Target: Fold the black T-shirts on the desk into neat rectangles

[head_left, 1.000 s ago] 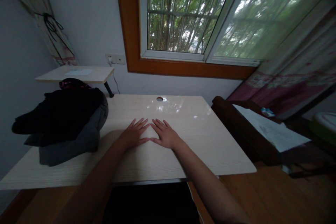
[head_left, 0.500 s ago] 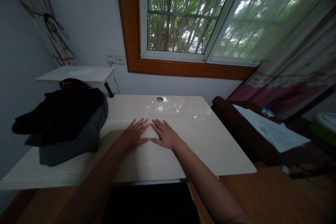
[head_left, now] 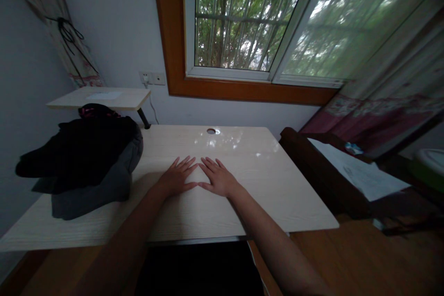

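My left hand [head_left: 175, 178] lies flat on the pale wooden desk [head_left: 274, 194], fingers spread and holding nothing. Beside it, my right hand [head_left: 218, 178] rests palm down on the same surface, also open with its fingers apart. The thumbs and index fingertips of the two hands meet or nearly meet, framing a small patch of desktop. Left of my hands sits a heap of dark clothes [head_left: 93, 148], black on top and grey beneath.
A small raised shelf [head_left: 132, 99] with a paper on it stands behind the clothes. A round cable hole [head_left: 211, 131] is near the desk's back edge. At the right stands dark wooden furniture [head_left: 322, 175] with a white sheet [head_left: 357, 171]. A barred window [head_left: 249, 23] is ahead.
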### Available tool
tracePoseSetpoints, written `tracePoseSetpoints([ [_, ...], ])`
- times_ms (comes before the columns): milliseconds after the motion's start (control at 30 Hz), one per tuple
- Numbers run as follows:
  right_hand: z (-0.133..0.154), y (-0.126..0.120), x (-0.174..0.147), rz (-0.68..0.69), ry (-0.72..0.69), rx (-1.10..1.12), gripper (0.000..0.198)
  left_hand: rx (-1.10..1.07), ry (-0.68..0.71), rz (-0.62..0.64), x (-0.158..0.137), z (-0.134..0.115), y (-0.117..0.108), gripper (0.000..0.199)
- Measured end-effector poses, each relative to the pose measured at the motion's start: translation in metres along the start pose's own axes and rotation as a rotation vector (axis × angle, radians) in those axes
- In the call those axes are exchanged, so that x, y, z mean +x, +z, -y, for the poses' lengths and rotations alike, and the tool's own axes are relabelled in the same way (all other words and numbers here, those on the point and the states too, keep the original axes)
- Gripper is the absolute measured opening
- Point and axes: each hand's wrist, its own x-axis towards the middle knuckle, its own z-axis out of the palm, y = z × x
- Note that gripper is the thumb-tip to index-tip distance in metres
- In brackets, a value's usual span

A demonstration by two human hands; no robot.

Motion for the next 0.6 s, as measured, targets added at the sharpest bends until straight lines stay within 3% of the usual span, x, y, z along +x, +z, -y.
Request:
tracePoseSetpoints([
  [600,0.0003,-0.0022,-0.0001,0.002,-0.002,0.028,0.079,-0.027,-0.005,-0.009,-0.0006,-0.0013,-0.0045,0.078],
])
